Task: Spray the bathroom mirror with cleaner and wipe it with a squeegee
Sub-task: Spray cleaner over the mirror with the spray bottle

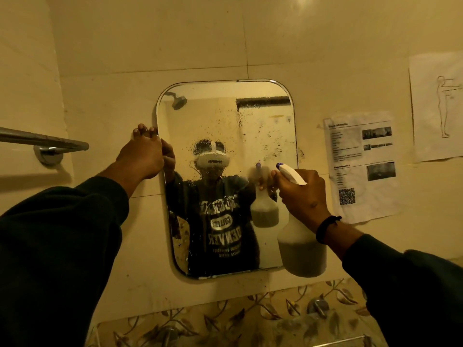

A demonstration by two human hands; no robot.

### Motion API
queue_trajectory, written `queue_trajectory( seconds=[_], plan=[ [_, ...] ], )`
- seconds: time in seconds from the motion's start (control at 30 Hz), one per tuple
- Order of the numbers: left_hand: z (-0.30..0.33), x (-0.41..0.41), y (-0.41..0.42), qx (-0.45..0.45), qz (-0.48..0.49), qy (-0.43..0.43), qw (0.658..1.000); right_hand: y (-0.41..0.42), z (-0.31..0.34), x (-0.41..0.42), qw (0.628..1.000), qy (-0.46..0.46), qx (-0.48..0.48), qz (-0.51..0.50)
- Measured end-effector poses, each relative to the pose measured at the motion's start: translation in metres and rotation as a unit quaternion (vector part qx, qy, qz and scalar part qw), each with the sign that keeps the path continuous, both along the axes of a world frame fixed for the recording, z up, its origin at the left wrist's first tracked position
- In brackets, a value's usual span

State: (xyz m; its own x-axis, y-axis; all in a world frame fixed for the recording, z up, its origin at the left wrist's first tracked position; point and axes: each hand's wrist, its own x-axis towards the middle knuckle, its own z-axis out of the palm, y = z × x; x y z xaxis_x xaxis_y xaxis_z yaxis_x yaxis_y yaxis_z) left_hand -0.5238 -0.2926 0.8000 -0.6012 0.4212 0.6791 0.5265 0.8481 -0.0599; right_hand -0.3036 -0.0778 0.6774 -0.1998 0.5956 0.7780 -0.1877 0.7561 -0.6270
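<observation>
A rounded rectangular mirror (265,116) hangs on the tiled wall, speckled with droplets across its upper middle and right. My left hand (142,156) grips the mirror's left edge, fingers curled over the rim. My right hand (300,194) holds a white translucent spray bottle (302,249) by its trigger head, with the purple-tipped nozzle aimed at the glass near the right edge. The bottle is roughly half full of greyish liquid. No squeegee is in view.
A chrome towel bar (42,141) juts from the wall at the left. Printed paper sheets (360,166) are stuck to the wall on the right. Below the mirror runs a glass shelf (250,329) on metal brackets over leaf-patterned tiles.
</observation>
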Motion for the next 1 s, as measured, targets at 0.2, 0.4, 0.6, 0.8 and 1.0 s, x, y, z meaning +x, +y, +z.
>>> queue_trajectory(
  seconds=[0.2, 0.4, 0.6, 0.8, 1.0],
  plan=[
    [-0.002, 0.002, 0.000, 0.001, -0.007, 0.005, 1.000, 0.010, 0.004, 0.010, 1.000, -0.002, 0.003, 0.010],
    [0.001, 0.001, -0.001, 0.000, -0.008, -0.002, 1.000, 0.013, 0.007, 0.017, 1.000, 0.013, -0.022, 0.015],
    [0.000, 0.001, 0.000, -0.003, -0.006, -0.002, 1.000, 0.028, 0.004, 0.025, 1.000, 0.018, -0.016, -0.014],
    [0.000, -0.001, -0.001, -0.002, -0.008, -0.001, 1.000, 0.032, 0.011, 0.033, 0.998, 0.040, -0.042, -0.037],
    [0.000, -0.007, -0.001, 0.000, -0.008, -0.001, 1.000, 0.039, 0.015, 0.038, 0.994, 0.058, -0.080, -0.037]
  ],
)
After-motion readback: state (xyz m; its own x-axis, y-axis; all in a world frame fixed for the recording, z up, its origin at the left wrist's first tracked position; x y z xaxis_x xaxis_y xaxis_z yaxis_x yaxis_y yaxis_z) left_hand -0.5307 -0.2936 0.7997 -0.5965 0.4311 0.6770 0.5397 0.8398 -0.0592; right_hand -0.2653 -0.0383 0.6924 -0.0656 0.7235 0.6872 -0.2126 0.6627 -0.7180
